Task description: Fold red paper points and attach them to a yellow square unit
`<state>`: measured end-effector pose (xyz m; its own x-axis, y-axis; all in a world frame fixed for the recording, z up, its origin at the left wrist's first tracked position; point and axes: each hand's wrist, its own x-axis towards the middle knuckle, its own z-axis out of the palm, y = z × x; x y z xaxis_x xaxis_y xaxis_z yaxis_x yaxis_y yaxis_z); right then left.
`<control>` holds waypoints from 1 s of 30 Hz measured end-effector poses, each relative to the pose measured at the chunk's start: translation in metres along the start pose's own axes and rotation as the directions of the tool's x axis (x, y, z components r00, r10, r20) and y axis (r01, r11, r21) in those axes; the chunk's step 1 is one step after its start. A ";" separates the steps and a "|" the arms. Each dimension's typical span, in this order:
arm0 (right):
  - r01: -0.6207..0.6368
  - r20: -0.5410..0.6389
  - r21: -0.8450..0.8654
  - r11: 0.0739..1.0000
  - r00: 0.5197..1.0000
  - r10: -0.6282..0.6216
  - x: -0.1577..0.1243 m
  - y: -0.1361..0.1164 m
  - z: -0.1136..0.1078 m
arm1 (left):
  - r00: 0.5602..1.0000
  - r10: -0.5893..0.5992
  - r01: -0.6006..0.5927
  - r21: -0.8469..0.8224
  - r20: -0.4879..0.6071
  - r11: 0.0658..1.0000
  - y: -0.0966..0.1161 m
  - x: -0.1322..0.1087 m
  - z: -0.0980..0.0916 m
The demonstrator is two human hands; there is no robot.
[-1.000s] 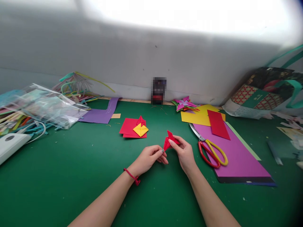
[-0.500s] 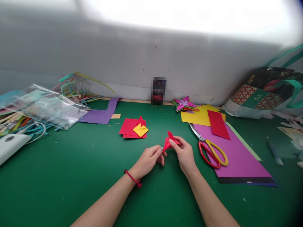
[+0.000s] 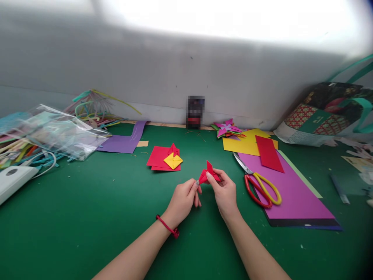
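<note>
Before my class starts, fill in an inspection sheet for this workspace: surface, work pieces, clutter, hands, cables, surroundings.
Surface: green tabletop, small scraps scattered.
Work pieces: folded red paper; yellow folded piece on red sheets; scissors partly over magenta paper.
Clutter: clear plastic bag over coloured strips, at left.
Hands: left hand pinches the folded red paper's tip; right hand grips its body.
Cables: white cable beside white device.
Surroundings: pale wall behind; patterned bag at right.

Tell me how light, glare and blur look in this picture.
Head view: the wall is washed out white at the top; head view: glare streaks the clear plastic at left; head view: the patterned bag at right looks smeared, the folded red paper fairly sharp.
</note>
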<state>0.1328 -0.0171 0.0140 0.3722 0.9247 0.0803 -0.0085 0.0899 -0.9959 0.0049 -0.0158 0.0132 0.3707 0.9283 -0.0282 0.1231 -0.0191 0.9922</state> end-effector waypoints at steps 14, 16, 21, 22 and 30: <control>0.019 0.060 -0.005 1.000 0.998 -0.019 -0.002 -0.003 0.001 | 0.998 -0.056 0.064 -0.224 0.041 0.973 0.000 0.006 -0.002; 0.036 0.078 -0.034 0.999 0.996 -0.033 -0.004 -0.004 0.002 | 0.998 -0.055 0.062 -0.215 0.035 0.975 -0.001 0.007 -0.003; 0.067 0.067 -0.077 0.995 0.996 -0.062 -0.007 -0.004 0.003 | 0.996 -0.077 0.083 -0.232 0.034 0.969 -0.003 0.008 -0.002; 0.073 0.067 -0.079 0.994 0.995 -0.068 -0.007 -0.004 0.003 | 0.996 -0.079 0.084 -0.238 0.029 0.968 -0.003 0.008 -0.002; 0.030 0.146 0.002 1.000 0.989 -0.030 -0.004 -0.003 0.002 | 0.996 -0.086 0.093 -0.258 0.038 0.962 0.000 0.007 -0.006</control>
<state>0.1292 -0.0206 0.0164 0.2331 0.9656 0.1153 0.0005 0.1184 -0.9930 0.0023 -0.0073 0.0140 0.3933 0.9118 -0.1184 -0.0849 0.1642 0.9828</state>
